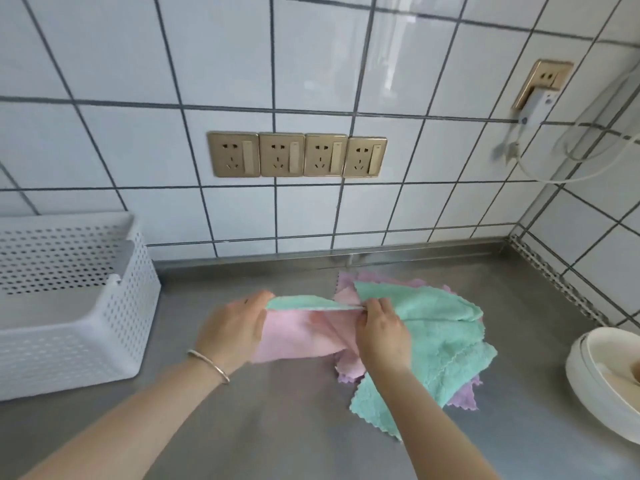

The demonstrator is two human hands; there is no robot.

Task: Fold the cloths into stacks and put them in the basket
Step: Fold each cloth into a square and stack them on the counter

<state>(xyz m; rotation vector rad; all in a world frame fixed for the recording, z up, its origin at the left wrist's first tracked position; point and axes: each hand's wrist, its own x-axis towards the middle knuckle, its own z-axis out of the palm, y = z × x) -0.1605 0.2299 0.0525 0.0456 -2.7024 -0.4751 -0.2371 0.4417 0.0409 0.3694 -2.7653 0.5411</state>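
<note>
Both forearms are bare, with no sleeves in view. A thin silver bangle (209, 366) circles the left wrist, plain and smooth. The left hand (231, 329) and right hand (381, 332) wear no rings or gloves.

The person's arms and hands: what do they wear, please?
Both forearms are bare, with no sleeves in view. The left wrist carries a thin silver-coloured bangle. The left hand and right hand wear no gloves, and no rings can be seen.
</note>
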